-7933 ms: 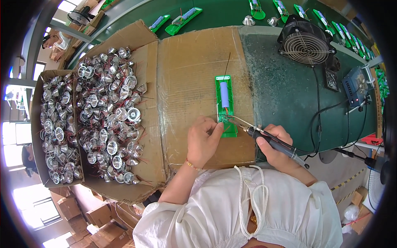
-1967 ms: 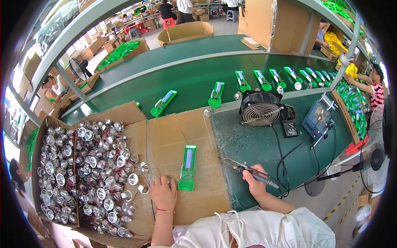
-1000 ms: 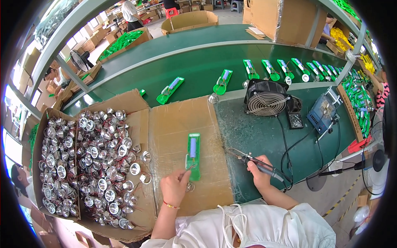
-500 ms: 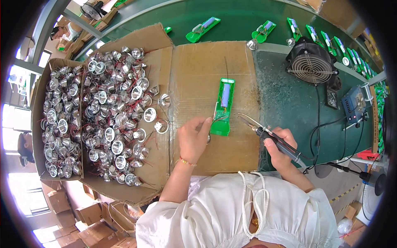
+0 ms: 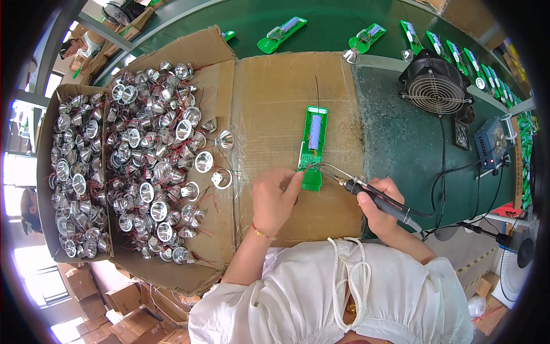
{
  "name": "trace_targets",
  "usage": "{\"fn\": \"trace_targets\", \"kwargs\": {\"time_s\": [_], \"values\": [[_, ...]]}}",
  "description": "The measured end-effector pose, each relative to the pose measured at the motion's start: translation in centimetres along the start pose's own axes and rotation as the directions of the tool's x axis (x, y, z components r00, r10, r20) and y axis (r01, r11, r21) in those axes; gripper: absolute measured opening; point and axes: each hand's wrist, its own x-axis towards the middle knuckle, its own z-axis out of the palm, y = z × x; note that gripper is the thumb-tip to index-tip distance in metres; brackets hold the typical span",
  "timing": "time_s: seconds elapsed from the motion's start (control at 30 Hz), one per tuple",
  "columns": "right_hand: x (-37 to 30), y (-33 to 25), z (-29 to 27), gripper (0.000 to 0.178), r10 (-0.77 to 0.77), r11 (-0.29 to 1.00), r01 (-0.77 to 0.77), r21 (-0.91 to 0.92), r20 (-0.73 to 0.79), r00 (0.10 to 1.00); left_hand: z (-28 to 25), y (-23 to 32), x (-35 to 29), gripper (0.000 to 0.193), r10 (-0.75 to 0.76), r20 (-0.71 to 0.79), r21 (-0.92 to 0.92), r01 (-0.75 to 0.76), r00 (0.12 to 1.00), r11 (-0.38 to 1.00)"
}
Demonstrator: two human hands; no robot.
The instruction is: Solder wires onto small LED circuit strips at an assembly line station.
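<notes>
A green plastic housing (image 5: 313, 182) lies lengthwise on the cardboard in front of me, with a purple-blue cylindrical battery (image 5: 315, 133) and a small circuit board in it. My left hand (image 5: 276, 198) is closed at its lower left edge, thumb and forefinger pinching thin wires (image 5: 308, 167) over the board. My right hand (image 5: 385, 206) grips a soldering iron (image 5: 378, 199) from the right. The iron's bent tip and a thin metal tube beside it reach to the wires at the board; whether they touch is too small to tell.
Left of me, a cardboard box (image 5: 215, 261) holds many silver reflector cups (image 5: 163, 172) with red wires. A black fan (image 5: 432, 92) and a blue soldering station (image 5: 491, 146) with cables stand right. More green housings (image 5: 282, 35) line the far green surface. Another person is at the far left.
My right hand has brought the soldering iron's tip left to the wires over the board. My left hand has shifted slightly right, still pinching. The view has tilted a little.
</notes>
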Motion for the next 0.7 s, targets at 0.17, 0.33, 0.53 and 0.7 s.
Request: {"fn": "trace_targets", "kwargs": {"time_s": [0.17,0.33,0.53,0.7], "values": [[0.2,0.1,-0.4,0.016,0.004,1.0,-0.005,-0.016,-0.052,0.999,0.2,0.0,-0.1,0.01,0.306,0.031,0.275,-0.303,0.951,0.913],[0.2,0.1,-0.6,0.016,0.005,1.0,-0.004,0.006,-0.045,0.999,-0.1,-0.1,0.1,0.01,0.336,-0.057,0.224,-0.316,0.94,0.922],[0.1,0.4,-0.7,0.018,0.039,0.998,-0.035,0.045,-0.099,0.994,0.4,0.3,1.0,0.011,0.416,-0.07,0.416,-0.353,0.907,0.838],[-0.2,0.6,-1.1,0.017,0.041,0.996,-0.032,0.08,-0.114,0.993,1.3,-0.4,0.4,0.011,0.479,-0.046,0.482,-0.401,0.876,0.779]]}}
